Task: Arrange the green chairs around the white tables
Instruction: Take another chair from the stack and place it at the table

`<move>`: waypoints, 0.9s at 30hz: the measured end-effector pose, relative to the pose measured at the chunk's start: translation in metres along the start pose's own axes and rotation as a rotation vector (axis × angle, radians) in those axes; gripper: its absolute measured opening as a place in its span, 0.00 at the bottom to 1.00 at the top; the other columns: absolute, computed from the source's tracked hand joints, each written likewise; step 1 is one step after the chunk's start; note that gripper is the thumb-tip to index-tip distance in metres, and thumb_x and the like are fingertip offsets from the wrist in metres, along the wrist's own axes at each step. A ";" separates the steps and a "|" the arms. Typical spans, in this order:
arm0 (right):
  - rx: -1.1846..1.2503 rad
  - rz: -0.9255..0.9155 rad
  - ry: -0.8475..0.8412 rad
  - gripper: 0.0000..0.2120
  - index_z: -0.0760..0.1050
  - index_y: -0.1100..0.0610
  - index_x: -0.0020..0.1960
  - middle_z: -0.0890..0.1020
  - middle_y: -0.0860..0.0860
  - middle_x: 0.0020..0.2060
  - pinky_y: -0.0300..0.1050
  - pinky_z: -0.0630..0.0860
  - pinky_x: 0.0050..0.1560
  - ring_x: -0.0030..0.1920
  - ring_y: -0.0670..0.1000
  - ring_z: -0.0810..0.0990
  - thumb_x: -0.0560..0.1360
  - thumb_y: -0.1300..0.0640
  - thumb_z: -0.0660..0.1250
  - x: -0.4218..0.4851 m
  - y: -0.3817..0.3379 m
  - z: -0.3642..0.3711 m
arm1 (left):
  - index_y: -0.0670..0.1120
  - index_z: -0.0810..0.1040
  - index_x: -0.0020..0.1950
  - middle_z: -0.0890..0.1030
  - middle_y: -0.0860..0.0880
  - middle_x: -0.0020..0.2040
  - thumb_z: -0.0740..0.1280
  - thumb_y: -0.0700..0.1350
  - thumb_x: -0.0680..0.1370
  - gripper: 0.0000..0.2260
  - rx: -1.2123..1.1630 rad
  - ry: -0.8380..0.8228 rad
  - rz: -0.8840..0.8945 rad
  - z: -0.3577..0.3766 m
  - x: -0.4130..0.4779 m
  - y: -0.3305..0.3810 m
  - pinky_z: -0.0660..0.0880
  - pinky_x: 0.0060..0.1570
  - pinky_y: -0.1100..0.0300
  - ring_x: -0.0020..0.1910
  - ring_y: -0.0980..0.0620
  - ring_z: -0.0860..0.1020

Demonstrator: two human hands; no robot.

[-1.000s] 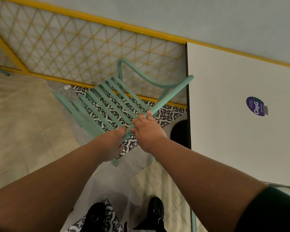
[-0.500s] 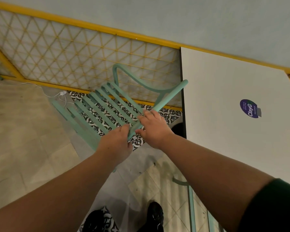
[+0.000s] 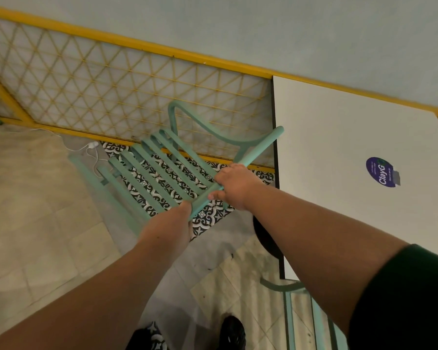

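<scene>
Only one legible text is found: the word "ClayG", printed in white letters on a round dark purple sticker [image 3: 380,172] that is stuck to the top of the white table [image 3: 339,127], at the right of the frame. The word is seen turned, running upward. Smaller lines printed beside it cannot be read.

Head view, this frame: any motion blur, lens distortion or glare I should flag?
Head view: motion smear softens the armrest and legs of the green chair; head view: the left hand and right hand gripping its top rail look crisp; head view: dim, even light, no glare on the white table; head view: the wide lens stretches the forearms.
</scene>
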State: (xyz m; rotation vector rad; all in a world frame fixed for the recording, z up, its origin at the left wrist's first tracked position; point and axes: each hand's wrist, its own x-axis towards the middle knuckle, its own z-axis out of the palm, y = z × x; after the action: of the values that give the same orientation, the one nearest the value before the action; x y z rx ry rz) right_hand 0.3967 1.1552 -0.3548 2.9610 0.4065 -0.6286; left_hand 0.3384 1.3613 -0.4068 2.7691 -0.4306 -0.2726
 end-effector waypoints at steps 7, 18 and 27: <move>0.027 0.027 -0.005 0.30 0.75 0.54 0.65 0.78 0.52 0.60 0.59 0.65 0.73 0.67 0.57 0.70 0.79 0.31 0.57 -0.004 -0.007 0.000 | 0.53 0.68 0.55 0.75 0.53 0.30 0.63 0.50 0.81 0.06 0.031 -0.027 0.033 -0.002 -0.004 -0.007 0.78 0.26 0.55 0.25 0.56 0.75; 0.072 0.094 0.039 0.30 0.75 0.53 0.62 0.78 0.53 0.61 0.60 0.65 0.72 0.67 0.59 0.71 0.78 0.28 0.56 -0.006 -0.052 0.010 | 0.58 0.63 0.49 0.74 0.54 0.29 0.64 0.49 0.80 0.09 0.120 -0.060 0.085 -0.021 -0.018 -0.055 0.60 0.21 0.66 0.23 0.59 0.72; 0.123 0.168 0.061 0.30 0.75 0.53 0.62 0.79 0.52 0.59 0.59 0.66 0.72 0.65 0.58 0.73 0.78 0.28 0.55 -0.015 -0.085 0.011 | 0.59 0.62 0.47 0.75 0.53 0.30 0.63 0.51 0.80 0.08 0.126 -0.117 0.155 -0.030 -0.024 -0.091 0.67 0.24 0.62 0.25 0.58 0.74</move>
State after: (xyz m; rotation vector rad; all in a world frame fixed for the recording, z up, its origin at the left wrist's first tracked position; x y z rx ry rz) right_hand 0.3563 1.2317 -0.3609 3.0936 0.1248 -0.5640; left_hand 0.3469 1.4596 -0.4072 2.8309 -0.7119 -0.3826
